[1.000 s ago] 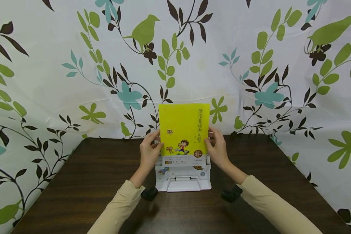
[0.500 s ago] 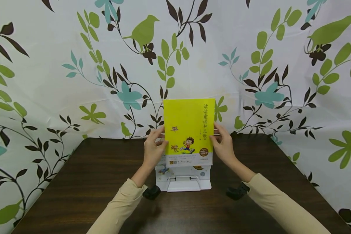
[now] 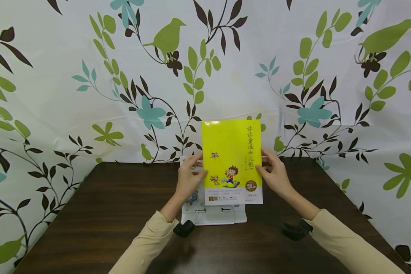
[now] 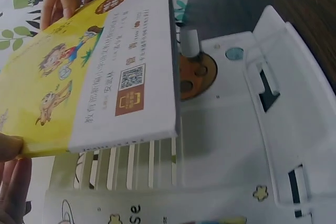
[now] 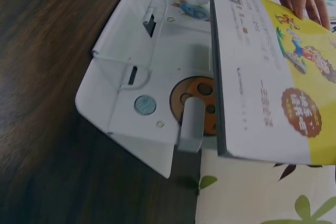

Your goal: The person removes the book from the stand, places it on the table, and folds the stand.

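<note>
A yellow book (image 3: 229, 148) with a white lower band hangs upright in front of a white book stand (image 3: 214, 217). By its left edge my left hand (image 3: 189, 179) pinches the book, thumb on the front cover and fingers behind. On the opposite edge my right hand (image 3: 276, 178) grips it the same way. Both wrist views show a gap between the book's bottom edge and the stand (image 4: 218, 135). From the right wrist, the cover (image 5: 252, 77) is seen beside the stand's clip (image 5: 192, 121). Most of the stand's back is hidden behind the book in the head view.
The stand rests on a dark wooden table (image 3: 123, 213), with its wire lip (image 4: 283, 129) folded out at the front. Behind the table hangs a white cloth (image 3: 281, 45) printed with leaves and birds. Black wrist cameras (image 3: 183, 228) sit close above the tabletop.
Both hands have carried the book up off the stand, then rightward and closer to me. More of the stand's left side now shows.
</note>
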Demonstrator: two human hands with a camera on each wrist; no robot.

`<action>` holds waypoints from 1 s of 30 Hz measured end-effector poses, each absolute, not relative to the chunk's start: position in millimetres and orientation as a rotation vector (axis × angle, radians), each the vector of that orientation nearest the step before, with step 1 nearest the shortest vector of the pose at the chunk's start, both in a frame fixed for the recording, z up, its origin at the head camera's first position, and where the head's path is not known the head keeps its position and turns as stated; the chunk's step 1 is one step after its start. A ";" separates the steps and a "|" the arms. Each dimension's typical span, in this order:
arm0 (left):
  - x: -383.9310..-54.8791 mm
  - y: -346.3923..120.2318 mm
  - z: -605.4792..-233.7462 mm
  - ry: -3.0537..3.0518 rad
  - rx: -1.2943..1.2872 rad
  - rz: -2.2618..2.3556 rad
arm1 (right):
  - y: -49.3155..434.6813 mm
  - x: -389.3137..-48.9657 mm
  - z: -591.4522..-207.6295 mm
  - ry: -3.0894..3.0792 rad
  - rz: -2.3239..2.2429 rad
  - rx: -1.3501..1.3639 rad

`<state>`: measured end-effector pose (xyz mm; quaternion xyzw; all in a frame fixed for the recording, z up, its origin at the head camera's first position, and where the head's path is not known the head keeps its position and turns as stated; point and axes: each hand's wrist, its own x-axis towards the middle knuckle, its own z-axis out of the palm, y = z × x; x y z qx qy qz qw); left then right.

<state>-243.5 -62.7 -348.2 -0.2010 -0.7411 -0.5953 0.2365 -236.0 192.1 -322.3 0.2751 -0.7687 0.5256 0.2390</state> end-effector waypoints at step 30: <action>-211.2 -1.9 -359.8 -2.156 -0.727 -1.904 | 270.2 -215.4 -354.6 -2.515 1.327 0.509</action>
